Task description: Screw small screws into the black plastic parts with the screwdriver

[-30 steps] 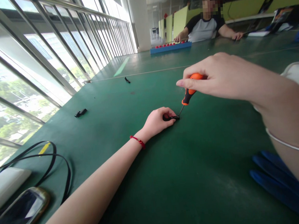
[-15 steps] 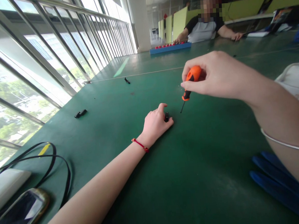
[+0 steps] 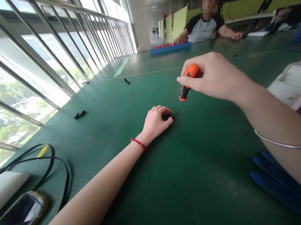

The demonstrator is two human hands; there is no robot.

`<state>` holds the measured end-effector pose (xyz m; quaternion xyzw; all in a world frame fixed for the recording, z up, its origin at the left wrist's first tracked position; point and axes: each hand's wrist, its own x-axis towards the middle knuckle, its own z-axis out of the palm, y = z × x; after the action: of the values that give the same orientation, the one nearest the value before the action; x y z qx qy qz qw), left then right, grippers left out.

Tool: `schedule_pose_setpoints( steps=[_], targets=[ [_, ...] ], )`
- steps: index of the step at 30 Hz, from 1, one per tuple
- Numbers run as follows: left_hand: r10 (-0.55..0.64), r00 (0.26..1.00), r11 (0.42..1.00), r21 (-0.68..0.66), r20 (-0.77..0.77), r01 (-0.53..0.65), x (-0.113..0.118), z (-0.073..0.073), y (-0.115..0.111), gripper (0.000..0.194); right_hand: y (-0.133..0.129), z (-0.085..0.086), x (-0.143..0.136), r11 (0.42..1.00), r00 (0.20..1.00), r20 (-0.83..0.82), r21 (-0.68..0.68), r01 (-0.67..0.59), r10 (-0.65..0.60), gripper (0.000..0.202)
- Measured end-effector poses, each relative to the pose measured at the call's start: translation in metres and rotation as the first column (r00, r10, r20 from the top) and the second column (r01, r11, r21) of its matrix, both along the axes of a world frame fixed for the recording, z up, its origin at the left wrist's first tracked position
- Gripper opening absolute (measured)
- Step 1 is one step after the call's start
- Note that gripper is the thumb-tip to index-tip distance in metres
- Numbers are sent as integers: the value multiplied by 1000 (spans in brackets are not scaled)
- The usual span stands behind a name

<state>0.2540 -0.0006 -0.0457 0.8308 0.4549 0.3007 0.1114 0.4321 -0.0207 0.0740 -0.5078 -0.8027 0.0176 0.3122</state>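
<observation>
My right hand (image 3: pixel 209 71) grips a screwdriver (image 3: pixel 184 91) by its orange and black handle, tilted with the shaft pointing down and left. Its tip is close beside a small black part (image 3: pixel 168 117) on the green table (image 3: pixel 154 180). Around that part my left hand (image 3: pixel 156 120) is closed, thumb on the near side and fingers on the far side. Fingers hide much of the part, so its kind cannot be made out. A red cord bracelet circles my left wrist, a silver bangle my right forearm.
Two small black pieces, one nearer (image 3: pixel 79 114) and one farther (image 3: pixel 126 81), lie to the left. A phone (image 3: pixel 19 215), a white box (image 3: pixel 9 185) and a black cable (image 3: pixel 67 175) are front left. Blue gloves (image 3: pixel 274 176) lie right. Across the table sits a person (image 3: pixel 204 29) by a blue rack (image 3: pixel 170 48).
My left fingers have closed down around the black part, which now shows more lengthwise. The screwdriver has moved left and slightly down, bringing its tip near the part.
</observation>
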Motion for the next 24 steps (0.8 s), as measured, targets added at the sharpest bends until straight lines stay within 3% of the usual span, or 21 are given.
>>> schedule_pose_setpoints(
  steps=[10,24],
  targets=[
    [-80,997,996,-40,-7,80,1,0,-1,14,4,-5,0,1000,1000,-6,-3,16,-17,18],
    [-91,996,995,-42,17,92,0,-1,1,14,2,-7,-6,999,998,-55,-29,-18,16,24]
  ],
)
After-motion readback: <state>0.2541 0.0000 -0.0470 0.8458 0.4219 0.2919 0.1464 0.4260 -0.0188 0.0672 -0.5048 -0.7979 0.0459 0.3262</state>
